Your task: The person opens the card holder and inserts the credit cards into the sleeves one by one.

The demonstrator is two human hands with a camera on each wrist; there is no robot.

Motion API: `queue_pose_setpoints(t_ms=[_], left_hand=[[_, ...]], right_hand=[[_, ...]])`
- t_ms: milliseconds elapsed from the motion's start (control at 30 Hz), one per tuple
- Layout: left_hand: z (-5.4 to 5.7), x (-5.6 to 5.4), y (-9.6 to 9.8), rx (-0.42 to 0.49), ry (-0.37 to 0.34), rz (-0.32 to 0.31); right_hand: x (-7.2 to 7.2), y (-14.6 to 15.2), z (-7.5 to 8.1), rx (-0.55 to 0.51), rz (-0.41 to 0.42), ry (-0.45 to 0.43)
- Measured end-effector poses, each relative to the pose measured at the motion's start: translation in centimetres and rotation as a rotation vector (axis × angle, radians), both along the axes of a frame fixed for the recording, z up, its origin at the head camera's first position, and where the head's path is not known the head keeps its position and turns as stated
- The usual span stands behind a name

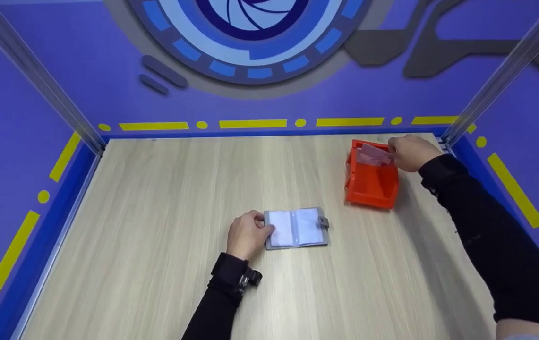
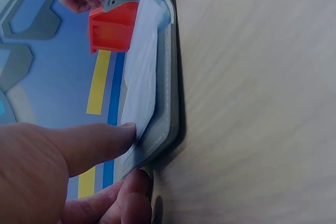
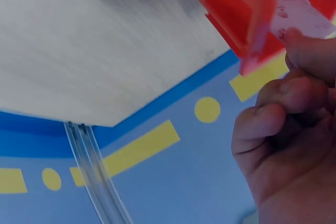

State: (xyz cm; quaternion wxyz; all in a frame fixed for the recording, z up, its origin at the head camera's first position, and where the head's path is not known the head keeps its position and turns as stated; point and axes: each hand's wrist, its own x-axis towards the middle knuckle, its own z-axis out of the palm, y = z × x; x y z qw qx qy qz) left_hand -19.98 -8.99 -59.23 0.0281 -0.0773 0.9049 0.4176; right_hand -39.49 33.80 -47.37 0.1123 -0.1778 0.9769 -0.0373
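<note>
A small grey card holder (image 1: 296,228) lies open on the table, with clear plastic sleeves (image 2: 143,61) inside and a snap strap (image 1: 323,221) on its right side. My left hand (image 1: 249,234) pinches its left edge, thumb on top of the sleeves and fingers beneath the cover. At the back right, my right hand (image 1: 413,152) is at the rim of a red plastic bin (image 1: 372,196). Between its thumb and fingers it pinches a pinkish card (image 1: 374,153), partly inside the bin; the print on it is too blurred to read.
The wood-grain table (image 1: 165,226) is bounded by blue-purple printed panels (image 1: 269,106) at the back and both sides. Metal posts (image 1: 500,71) stand at the back corners, the right one close behind my right hand.
</note>
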Motion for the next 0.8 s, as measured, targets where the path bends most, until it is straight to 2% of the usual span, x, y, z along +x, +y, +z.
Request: queue_pose_setpoints(t_ms=[233, 433, 633, 800], left_hand=[[0.0, 0.1, -0.1, 0.006, -0.005, 0.003], [-0.3, 0.2, -0.1, -0.007, 0.032, -0.010], [-0.2, 0.2, 0.0, -0.005, 0.033, -0.011], [-0.1, 0.1, 0.1, 0.007, 0.019, -0.002]], right_hand=[[1.0, 0.0, 1.5, -0.062, 0.012, -0.005], [2.3, -0.7, 2.0, -0.179, 0.021, 0.114], [3.8, -2.3, 3.1, -0.338, -0.041, 0.194], [5.2, -4.1, 4.3, -0.426, -0.079, 0.169]])
